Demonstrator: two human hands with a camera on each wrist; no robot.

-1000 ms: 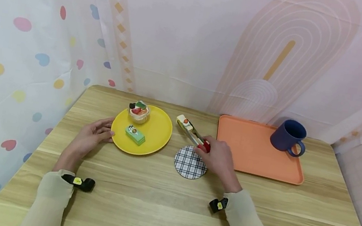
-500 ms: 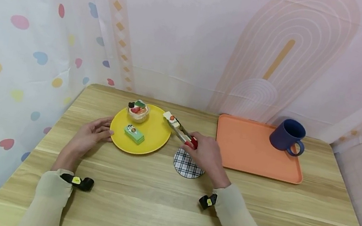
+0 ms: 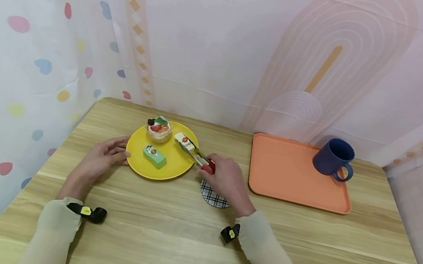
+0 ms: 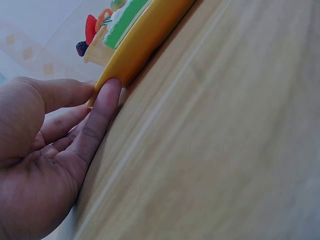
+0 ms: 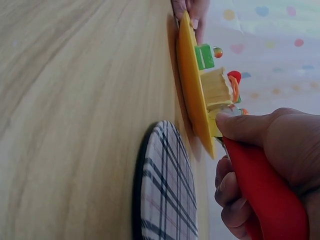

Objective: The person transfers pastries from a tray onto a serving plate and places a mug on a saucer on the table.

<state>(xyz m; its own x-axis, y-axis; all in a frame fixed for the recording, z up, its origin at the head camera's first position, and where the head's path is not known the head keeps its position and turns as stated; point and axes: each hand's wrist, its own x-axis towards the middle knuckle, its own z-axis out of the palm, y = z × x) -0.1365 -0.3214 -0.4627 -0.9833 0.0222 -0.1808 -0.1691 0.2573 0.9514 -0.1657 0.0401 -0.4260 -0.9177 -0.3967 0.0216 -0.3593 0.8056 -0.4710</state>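
My left hand [image 3: 97, 162] pinches the left rim of a yellow plate [image 3: 173, 166] between thumb and fingers; the left wrist view shows the thumb [image 4: 104, 102] pressed to the edge. Red-handled metal tongs [image 3: 203, 160] are gripped in my right hand [image 3: 227, 182]. Between their tips is a pale yellow cake slice [image 3: 184, 141] with an orange-red topping, close over the plate's right side. Also on the plate are a fruit-topped dessert cup [image 3: 159, 130] at the back and a green cake slice [image 3: 154, 156] in front. In the right wrist view, the thumb partly covers the pale slice.
A round plaid coaster [image 3: 214, 196] lies below my right hand, which partly covers it. To the right is an orange tray [image 3: 292, 178] with a dark blue mug [image 3: 332, 158] at its back right corner. A patterned curtain [image 3: 209, 47] hangs behind the wooden table [image 3: 160, 235].
My right hand has moved left, carrying the tongs and pale cake slice from beside the plate to over its right side. The left hand has stayed at the plate's rim.
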